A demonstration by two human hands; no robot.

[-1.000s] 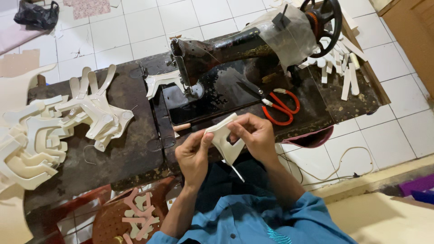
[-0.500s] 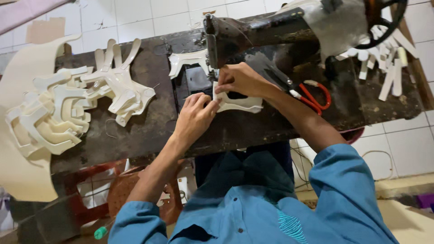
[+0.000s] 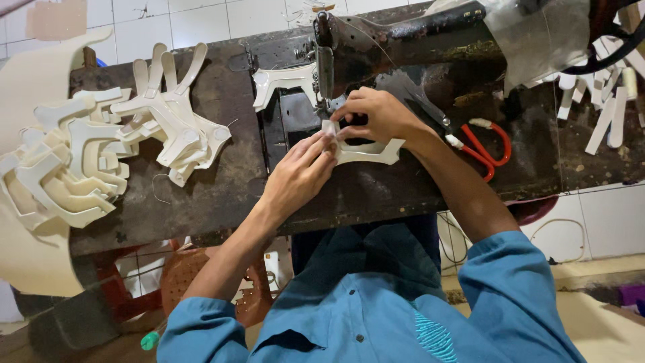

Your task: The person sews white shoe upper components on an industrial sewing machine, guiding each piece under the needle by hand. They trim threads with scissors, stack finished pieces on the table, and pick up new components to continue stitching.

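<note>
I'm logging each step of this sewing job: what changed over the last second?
Both hands carried the cream cut piece from in front of the chest forward onto the machine bed, under the sewing machine's needle. The left hand and right hand now press it flat there. The red-handled scissors and the stacks of cut pieces stayed put.

White tiled floor [image 3: 201, 17] shows at twelve o'clock beyond the dark, worn worktop [image 3: 215, 195]; a reddish plastic stool [image 3: 208, 275] stands at seven.
</note>
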